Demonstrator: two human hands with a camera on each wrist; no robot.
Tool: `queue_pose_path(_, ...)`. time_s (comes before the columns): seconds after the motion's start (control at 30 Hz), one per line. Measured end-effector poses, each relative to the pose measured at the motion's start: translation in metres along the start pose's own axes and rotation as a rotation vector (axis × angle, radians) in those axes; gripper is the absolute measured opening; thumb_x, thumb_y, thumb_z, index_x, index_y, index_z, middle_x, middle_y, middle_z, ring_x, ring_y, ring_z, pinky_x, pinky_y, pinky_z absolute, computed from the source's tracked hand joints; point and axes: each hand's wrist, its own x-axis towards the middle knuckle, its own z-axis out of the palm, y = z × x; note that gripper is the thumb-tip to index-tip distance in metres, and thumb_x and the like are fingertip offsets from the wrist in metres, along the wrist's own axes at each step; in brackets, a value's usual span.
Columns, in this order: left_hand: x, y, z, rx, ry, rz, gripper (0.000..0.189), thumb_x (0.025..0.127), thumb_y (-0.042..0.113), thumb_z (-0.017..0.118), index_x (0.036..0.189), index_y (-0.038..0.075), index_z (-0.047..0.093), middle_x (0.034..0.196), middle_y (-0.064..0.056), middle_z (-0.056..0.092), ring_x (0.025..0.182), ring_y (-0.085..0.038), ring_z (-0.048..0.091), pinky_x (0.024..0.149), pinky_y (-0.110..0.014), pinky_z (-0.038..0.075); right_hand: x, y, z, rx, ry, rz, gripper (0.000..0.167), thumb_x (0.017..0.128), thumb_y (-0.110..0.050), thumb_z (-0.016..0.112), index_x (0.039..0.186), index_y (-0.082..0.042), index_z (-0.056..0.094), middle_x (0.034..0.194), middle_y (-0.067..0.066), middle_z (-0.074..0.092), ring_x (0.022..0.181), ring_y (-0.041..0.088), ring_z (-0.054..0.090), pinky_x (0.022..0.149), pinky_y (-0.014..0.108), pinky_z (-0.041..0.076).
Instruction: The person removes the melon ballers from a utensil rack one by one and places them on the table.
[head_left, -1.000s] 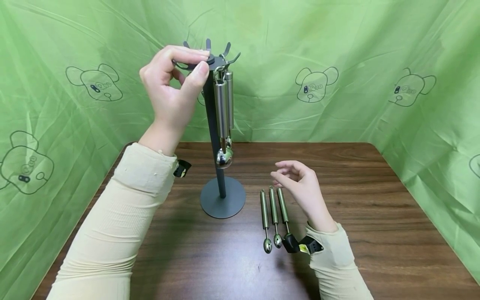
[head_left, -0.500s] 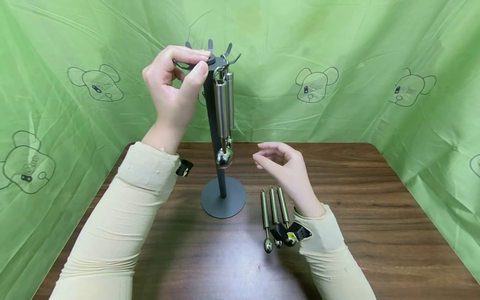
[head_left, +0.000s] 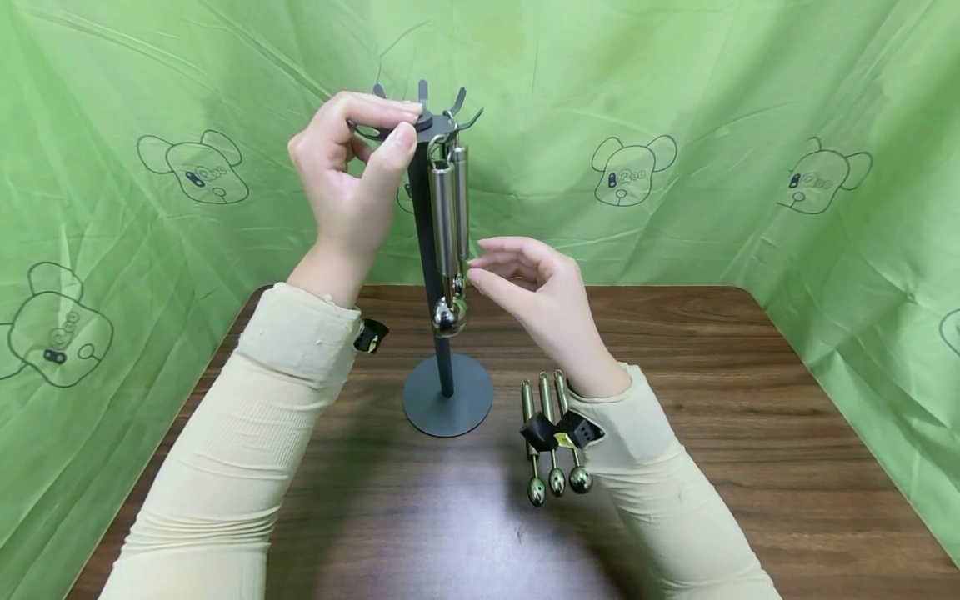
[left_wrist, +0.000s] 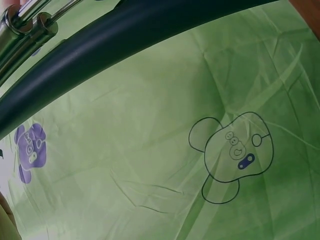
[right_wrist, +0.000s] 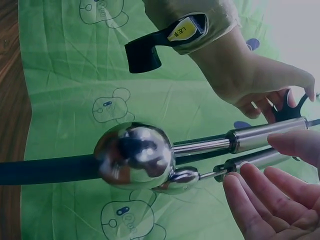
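Observation:
My left hand (head_left: 341, 167) pinches the top of a dark metal hanging stand (head_left: 442, 367), thumb and fingers at its centre knob. From the stand's hooks hang two steel melon ballers, the front one (head_left: 443, 221) partly covering the one behind (head_left: 462, 200). Beside their lower handles is my right hand (head_left: 540, 296), thumb and fingers parted with nothing held. In the right wrist view its fingers (right_wrist: 280, 200) come close to the handles; whether they touch, I cannot tell. The left wrist view catches the stand's pole (left_wrist: 100, 55) and handle ends (left_wrist: 42, 27), but not the left hand's grip.
Three more melon ballers lie side by side on the wooden table (head_left: 750, 417), under my right wrist: left (head_left: 536, 490), middle (head_left: 556, 482) and right (head_left: 581, 479). The wrist camera (head_left: 577, 429) hides parts of them. Green cloth (head_left: 750, 100) encloses the table's back and sides.
My right hand has risen and moved left, from above the melon ballers on the table to beside the hanging ones. The left hand keeps its pinch on the stand, with only a slight shift.

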Motion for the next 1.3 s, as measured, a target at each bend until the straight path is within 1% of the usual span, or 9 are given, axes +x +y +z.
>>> queue_pose_path(0.07,0.0,0.0,0.0,-0.006,0.003,-0.012,0.04,0.07,0.034,0.061,0.077,-0.004,0.07,0.082,0.004,0.076,0.082,-0.009,0.07,0.054,-0.015,0.035,0.004,-0.002,0.002,-0.003,-0.006,-0.01,0.032,0.086,-0.011,0.074,0.117,-0.006,0.069,0.102,0.009,0.075,0.086,0.013,0.071,0.077,0.026,0.057)
queue_pose_path(0.23,0.0,0.001,0.0,-0.014,0.006,-0.018,0.039,0.07,0.033,0.061,0.077,-0.004,0.069,0.082,0.004,0.076,0.083,-0.009,0.07,0.055,-0.014,0.035,0.011,-0.006,0.005,-0.041,-0.017,-0.033,0.031,0.085,-0.013,0.074,0.116,-0.007,0.07,0.102,0.008,0.076,0.087,0.013,0.071,0.079,0.028,0.057)
queue_pose_path(0.43,-0.001,0.0,0.0,-0.005,0.008,-0.011,0.042,0.07,0.034,0.06,0.077,-0.006,0.069,0.082,0.006,0.076,0.083,-0.01,0.071,0.054,-0.016,0.035,0.017,-0.009,0.01,-0.082,-0.05,-0.04,0.03,0.086,-0.016,0.075,0.115,-0.008,0.071,0.102,0.006,0.076,0.082,0.014,0.071,0.078,0.03,0.057)
queue_pose_path(0.63,-0.001,0.0,0.0,-0.014,0.007,-0.019,0.04,0.07,0.033,0.061,0.077,-0.005,0.069,0.082,0.004,0.076,0.083,-0.01,0.071,0.054,-0.015,0.035,0.021,-0.012,0.014,-0.105,-0.068,-0.041,0.029,0.086,-0.016,0.074,0.113,-0.007,0.071,0.097,0.007,0.076,0.078,0.015,0.07,0.076,0.031,0.057)
queue_pose_path(0.83,0.0,0.0,0.001,-0.004,0.002,-0.001,0.041,0.07,0.034,0.06,0.077,-0.006,0.069,0.082,0.006,0.076,0.083,-0.01,0.071,0.053,-0.016,0.035,0.023,-0.017,0.017,-0.138,-0.089,-0.065,0.029,0.086,-0.016,0.074,0.112,-0.006,0.071,0.098,0.007,0.076,0.08,0.013,0.07,0.077,0.03,0.057)
queue_pose_path(0.93,0.0,0.0,0.0,-0.004,0.006,-0.001,0.041,0.07,0.034,0.06,0.077,-0.006,0.069,0.082,0.005,0.076,0.083,-0.01,0.071,0.054,-0.016,0.035,0.024,-0.018,0.018,-0.141,-0.097,-0.065,0.026,0.086,-0.015,0.074,0.109,-0.005,0.07,0.098,0.007,0.075,0.08,0.012,0.07,0.076,0.03,0.057)
queue_pose_path(1.13,-0.001,0.0,0.0,-0.006,0.002,0.004,0.042,0.071,0.034,0.061,0.077,-0.006,0.069,0.082,0.004,0.076,0.083,-0.01,0.071,0.053,-0.016,0.035,0.022,-0.018,0.017,-0.122,-0.092,-0.041,0.022,0.085,-0.014,0.074,0.104,-0.005,0.069,0.091,0.007,0.075,0.08,0.013,0.069,0.074,0.031,0.055)
queue_pose_path(1.23,-0.001,0.0,0.0,-0.004,0.0,0.005,0.041,0.071,0.034,0.061,0.077,-0.006,0.069,0.082,0.004,0.076,0.083,-0.01,0.071,0.054,-0.016,0.035,0.021,-0.019,0.016,-0.105,-0.08,-0.044,0.022,0.084,-0.012,0.074,0.103,-0.005,0.069,0.09,0.008,0.074,0.079,0.015,0.068,0.073,0.032,0.056)
queue_pose_path(1.3,0.0,0.0,0.0,0.0,0.0,0.008,0.041,0.071,0.034,0.061,0.077,-0.006,0.069,0.082,0.004,0.076,0.083,-0.011,0.07,0.054,-0.016,0.036,0.02,-0.021,0.016,-0.098,-0.072,-0.054,0.021,0.084,-0.012,0.074,0.103,-0.004,0.069,0.09,0.008,0.074,0.079,0.015,0.068,0.072,0.03,0.056)
